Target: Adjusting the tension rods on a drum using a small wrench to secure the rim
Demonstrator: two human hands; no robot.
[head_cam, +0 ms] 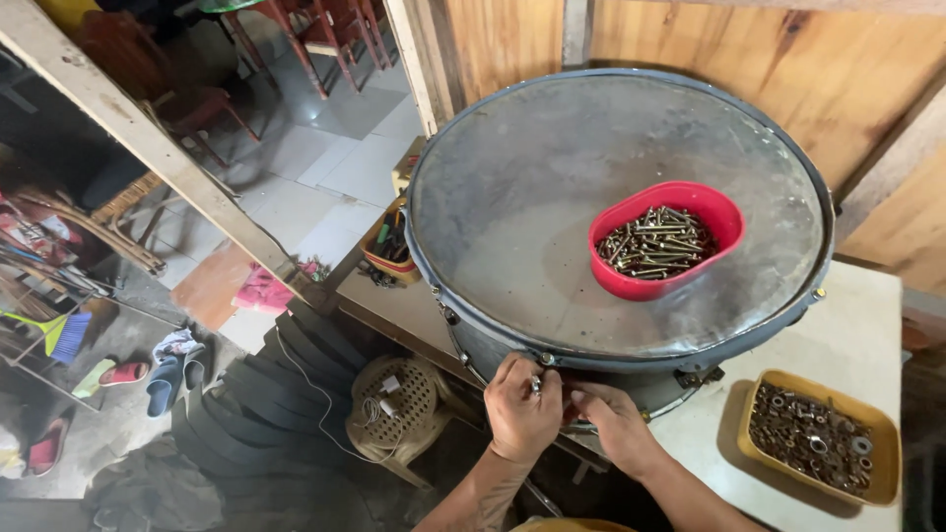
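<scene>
A large drum with a grey, worn skin and a metal rim lies flat on a table. A red oval bowl full of long bolts rests on the drumhead. My left hand is at the drum's near side, below the rim, with fingers closed around a small metal fitting. Just beside it, my right hand touches the drum's side wall, fingertips curled against it; what they grip is hidden.
A yellow tray of nuts and washers sits on the pale table at right. A small box of tools stands left of the drum. Below are a woven stool, stacked dark strips, sandals and a tiled floor. Wooden wall behind.
</scene>
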